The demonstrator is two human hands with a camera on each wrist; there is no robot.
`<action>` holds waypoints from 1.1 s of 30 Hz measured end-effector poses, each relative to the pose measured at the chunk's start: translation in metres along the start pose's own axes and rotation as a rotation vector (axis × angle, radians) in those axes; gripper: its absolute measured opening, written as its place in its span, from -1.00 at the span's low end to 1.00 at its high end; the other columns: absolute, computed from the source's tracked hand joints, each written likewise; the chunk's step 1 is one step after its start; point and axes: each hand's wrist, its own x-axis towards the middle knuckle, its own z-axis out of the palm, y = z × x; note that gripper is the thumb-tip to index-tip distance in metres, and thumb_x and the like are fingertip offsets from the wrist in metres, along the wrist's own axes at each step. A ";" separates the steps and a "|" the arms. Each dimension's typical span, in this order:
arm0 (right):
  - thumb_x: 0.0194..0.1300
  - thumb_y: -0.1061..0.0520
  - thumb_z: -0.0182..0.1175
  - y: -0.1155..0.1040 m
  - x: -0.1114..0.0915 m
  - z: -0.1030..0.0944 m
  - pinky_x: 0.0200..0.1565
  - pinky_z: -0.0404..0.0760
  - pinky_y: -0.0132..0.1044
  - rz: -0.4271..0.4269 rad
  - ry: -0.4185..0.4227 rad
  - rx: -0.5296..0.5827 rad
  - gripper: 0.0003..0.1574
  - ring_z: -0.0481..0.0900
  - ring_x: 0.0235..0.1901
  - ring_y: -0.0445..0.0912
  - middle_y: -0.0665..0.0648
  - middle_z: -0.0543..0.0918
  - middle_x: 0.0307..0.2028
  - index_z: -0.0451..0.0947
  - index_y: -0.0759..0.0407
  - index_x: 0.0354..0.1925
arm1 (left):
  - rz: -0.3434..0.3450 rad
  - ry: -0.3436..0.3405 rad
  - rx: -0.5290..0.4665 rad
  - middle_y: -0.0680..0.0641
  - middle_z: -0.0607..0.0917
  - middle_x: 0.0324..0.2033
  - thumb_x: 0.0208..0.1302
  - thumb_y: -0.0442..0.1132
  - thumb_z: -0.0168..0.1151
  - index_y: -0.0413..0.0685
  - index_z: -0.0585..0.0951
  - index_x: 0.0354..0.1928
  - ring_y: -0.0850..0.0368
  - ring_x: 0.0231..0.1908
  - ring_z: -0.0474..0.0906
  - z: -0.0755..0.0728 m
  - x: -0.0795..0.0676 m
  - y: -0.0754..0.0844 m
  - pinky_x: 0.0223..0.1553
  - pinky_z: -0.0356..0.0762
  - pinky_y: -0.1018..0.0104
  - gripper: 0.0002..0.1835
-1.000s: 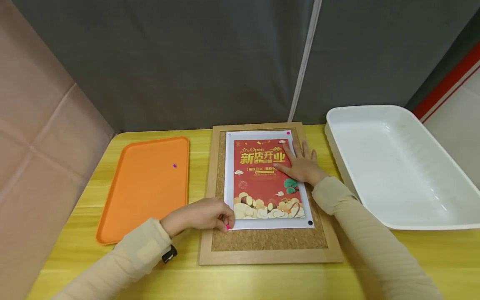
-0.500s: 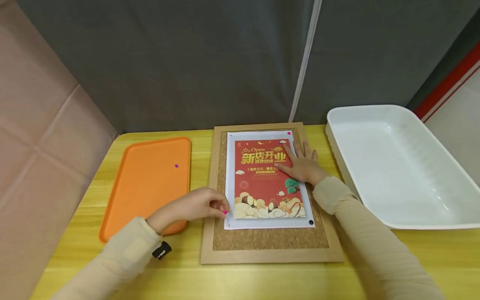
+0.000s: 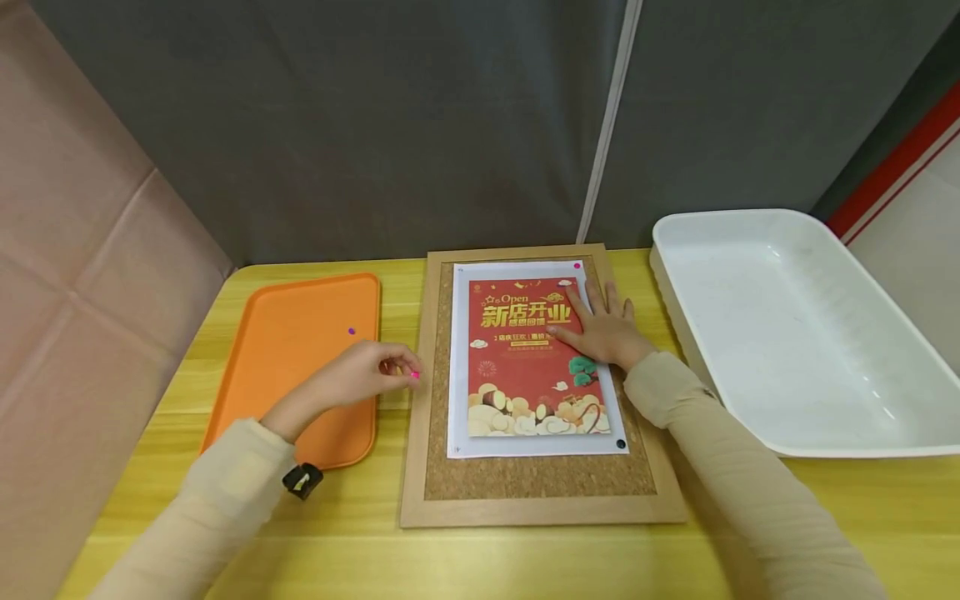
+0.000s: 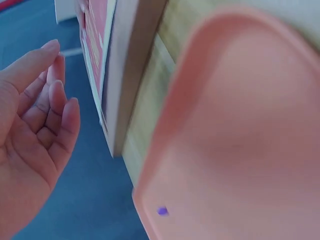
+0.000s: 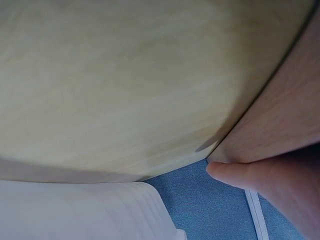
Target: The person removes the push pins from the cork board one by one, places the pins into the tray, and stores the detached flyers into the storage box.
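My left hand (image 3: 363, 371) pinches a small pink pushpin (image 3: 416, 375) between thumb and fingertips, above the gap between the orange tray (image 3: 300, 383) and the corkboard (image 3: 540, 483). In the left wrist view the pin is hidden behind the fingers. A red and gold poster (image 3: 517, 375) with a white border lies on the board. My right hand (image 3: 607, 333) rests spread on the poster's upper right side. A pink pin (image 3: 577, 266) sits at the sheet's top right corner, a black pin (image 3: 621, 444) at the bottom right. Small marks show at both left corners.
A tiny purple pin (image 3: 351, 332) lies on the orange tray. To the right of the board stands a large white plastic tub (image 3: 675, 308). Behind the yellow wood-grain table (image 3: 360, 550) hangs a dark grey curtain (image 3: 375, 133).
My left hand has lifted away from the poster's lower left corner and moved left and toward the back, carrying the pink pushpin. The right hand has stayed in place.
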 end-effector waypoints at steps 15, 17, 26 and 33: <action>0.29 -0.47 -0.14 0.000 0.000 0.001 0.35 -0.42 0.40 0.005 0.005 -0.001 0.13 -0.56 0.45 0.35 0.27 -0.44 0.51 -0.38 -0.01 0.52 | -0.156 0.142 0.063 -0.03 0.66 -0.40 0.23 -0.31 0.22 -0.16 0.66 -0.25 0.17 -0.36 0.47 -0.020 -0.008 -0.052 -0.30 0.43 0.41 -0.89; 0.29 -0.47 -0.14 0.000 0.000 0.001 0.35 -0.42 0.40 0.005 0.006 0.000 0.13 -0.55 0.45 0.35 0.27 -0.43 0.51 -0.38 -0.01 0.52 | -0.174 0.145 0.059 -0.05 0.67 -0.39 0.22 -0.31 0.21 -0.17 0.66 -0.25 0.16 -0.36 0.47 -0.022 -0.009 -0.056 -0.31 0.43 0.42 -0.89; 0.29 -0.46 -0.14 0.000 0.001 0.001 0.35 -0.42 0.41 0.002 0.009 0.000 0.13 -0.56 0.45 0.35 0.28 -0.43 0.51 -0.37 -0.01 0.52 | -0.244 0.156 0.062 -0.16 0.70 -0.32 0.21 -0.38 0.21 -0.27 0.65 -0.20 0.12 -0.30 0.54 -0.026 -0.010 -0.070 -0.25 0.50 0.40 -0.86; 0.29 -0.46 -0.14 0.001 0.001 0.001 0.35 -0.41 0.41 0.004 0.008 -0.002 0.13 -0.55 0.45 0.35 0.28 -0.42 0.51 -0.37 -0.01 0.52 | -0.284 0.151 0.038 -0.19 0.69 -0.31 0.21 -0.40 0.20 -0.30 0.63 -0.19 0.14 -0.31 0.55 -0.026 -0.008 -0.079 -0.32 0.49 0.52 -0.85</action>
